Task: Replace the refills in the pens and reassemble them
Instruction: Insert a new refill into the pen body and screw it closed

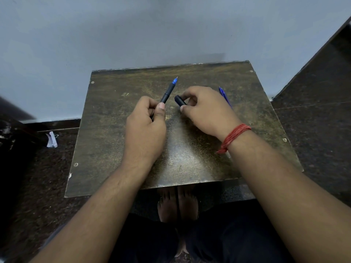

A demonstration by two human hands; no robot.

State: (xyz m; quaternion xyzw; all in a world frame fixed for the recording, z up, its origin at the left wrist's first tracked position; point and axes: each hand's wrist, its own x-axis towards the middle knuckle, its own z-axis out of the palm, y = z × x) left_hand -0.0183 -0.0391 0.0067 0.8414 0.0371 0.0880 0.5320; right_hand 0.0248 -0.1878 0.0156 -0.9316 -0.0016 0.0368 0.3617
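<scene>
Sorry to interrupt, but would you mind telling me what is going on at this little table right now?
A person is working on pens with bare hands over a worn wooden table. The left hand grips a black pen with a blue tip pointing away from them. The right hand pinches a short black cap close beside it, so the pen is not yet capped. A blue pen lies on the table, partly hidden behind the right hand.

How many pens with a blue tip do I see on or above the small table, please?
2. One black pen is gripped in the left hand, tip pointing away. One blue pen lies on the table beyond the right hand, mostly hidden. More may be hidden.
</scene>
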